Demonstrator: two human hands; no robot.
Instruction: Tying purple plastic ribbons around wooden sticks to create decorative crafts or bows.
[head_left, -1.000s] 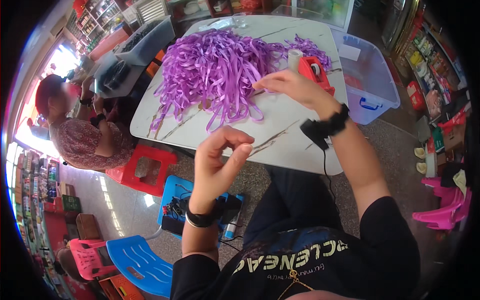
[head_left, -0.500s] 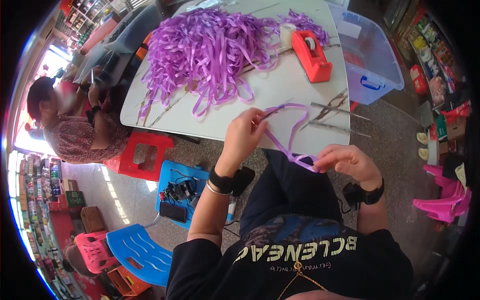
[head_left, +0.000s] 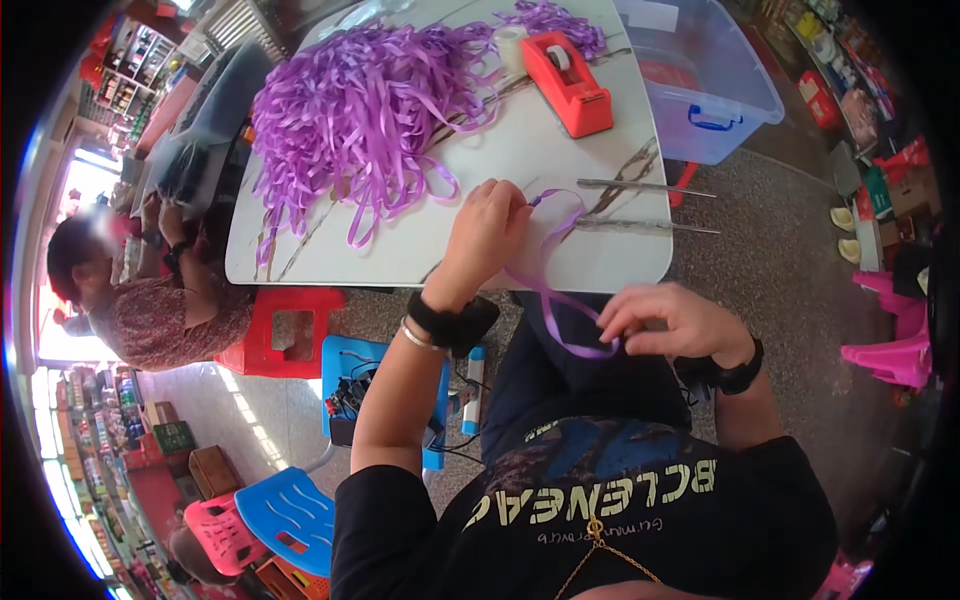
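Observation:
A loop of purple ribbon (head_left: 549,285) hangs between my hands at the near edge of the marbled white table (head_left: 400,245). My left hand (head_left: 485,232), over the tabletop, is closed on its far end; the fingers partly hide the grip. Beyond the edge, above my lap, my right hand (head_left: 675,318) pinches the loop's near end at the fingertips. Two thin metal rods, one far (head_left: 650,187) and one near (head_left: 650,227), lie right of the ribbon and jut past the table's right edge. A large heap of purple ribbons (head_left: 345,120) covers the far left of the table.
A red tape dispenser (head_left: 570,95) stands beside a pale tape roll (head_left: 510,50) and a smaller ribbon bundle (head_left: 565,25). Right of the table is a clear plastic bin (head_left: 755,90). A co-worker (head_left: 165,310) sits left, near red (head_left: 260,340) and blue (head_left: 345,362) stools.
My right hand has drawn slightly left and down, and the loop now hangs longer and narrower. Both hands keep hold of the ribbon. The view has shifted, moving the tabletop up and left.

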